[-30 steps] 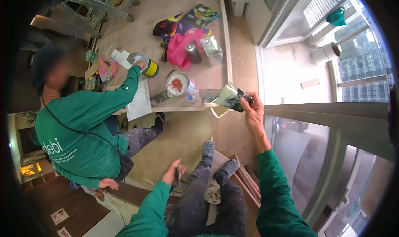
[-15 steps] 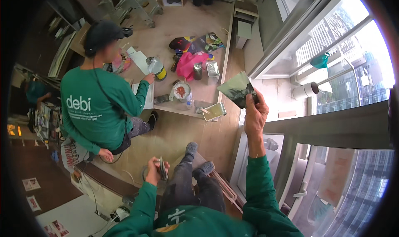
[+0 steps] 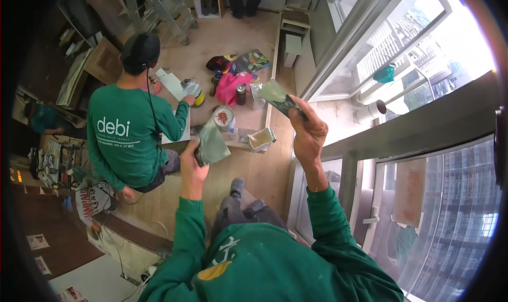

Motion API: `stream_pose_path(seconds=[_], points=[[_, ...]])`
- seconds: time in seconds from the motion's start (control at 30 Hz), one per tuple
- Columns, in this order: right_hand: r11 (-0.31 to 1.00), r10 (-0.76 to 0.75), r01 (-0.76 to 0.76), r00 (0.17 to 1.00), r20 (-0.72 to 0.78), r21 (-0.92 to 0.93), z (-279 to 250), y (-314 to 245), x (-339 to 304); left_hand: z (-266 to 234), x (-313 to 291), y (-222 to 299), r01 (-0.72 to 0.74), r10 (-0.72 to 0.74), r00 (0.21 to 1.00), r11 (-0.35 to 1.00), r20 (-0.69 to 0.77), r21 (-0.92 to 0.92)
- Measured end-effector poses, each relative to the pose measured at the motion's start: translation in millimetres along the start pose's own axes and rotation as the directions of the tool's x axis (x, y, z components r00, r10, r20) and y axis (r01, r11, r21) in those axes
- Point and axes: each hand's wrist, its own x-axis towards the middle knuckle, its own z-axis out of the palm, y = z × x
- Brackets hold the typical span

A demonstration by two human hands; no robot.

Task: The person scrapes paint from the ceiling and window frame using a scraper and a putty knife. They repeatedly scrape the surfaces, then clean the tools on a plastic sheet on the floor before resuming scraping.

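Observation:
My left hand point(image 3: 193, 164) is closed on a flat putty spreader point(image 3: 216, 147), its broad face coated in pale green-grey putty. To the right and a little higher, my right hand point(image 3: 309, 130) grips a second flat spreader point(image 3: 280, 98), tilted, with pale green putty on its far end and a dark smeared part near the fingers. The two blades are apart from each other. Below and beyond them, an open tray of putty point(image 3: 261, 139) rests at the board's near corner. An open tub point(image 3: 224, 118) with reddish stuff on top stands behind it.
A co-worker in a green shirt point(image 3: 124, 122) is close on my left, one hand near a yellow-banded can point(image 3: 198, 98). A pink cloth point(image 3: 228, 87) and a dark can point(image 3: 241, 94) lie beyond. Window frames point(image 3: 413, 127) rise at my right. A stepladder point(image 3: 159, 13) stands far off.
My left hand has risen and come forward, bringing its spreader up into plain sight. My right hand has moved slightly left, and its spreader has turned more edge-on.

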Motion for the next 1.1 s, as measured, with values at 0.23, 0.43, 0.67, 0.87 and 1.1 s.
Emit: stream_pose_path(seconds=[0.23, 0.43, 0.67, 0.87, 1.1], points=[[0.967, -0.18, 0.193, 0.979, 0.09, -0.166, 17, -36, -10, 111, -5, -2, 0.016, -0.007, 0.996, 0.995, 0.088, -0.1], [0.906, -0.357, 0.381, 0.922, 0.152, -0.186, 31, -46, -23, 138, -18, -15, -0.011, 0.015, 0.995, 0.999, 0.102, -0.04], [0.867, -0.249, 0.308, 0.949, 0.195, -0.391, 39, -44, -48, 140, -44, -20, -0.059, 0.057, 0.975, 0.998, 0.215, 0.003], [0.765, -0.218, 0.353, 0.929, 0.299, -0.539, 18, -38, -61, 129, -51, -12, -0.113, 0.102, 0.978, 0.992, 0.18, 0.052], [0.86, -0.023, 0.137, 0.973, 0.23, -0.492, -21, -19, -71, 124, -37, 10, -0.103, 0.104, 0.989, 0.995, 0.102, -0.015]])
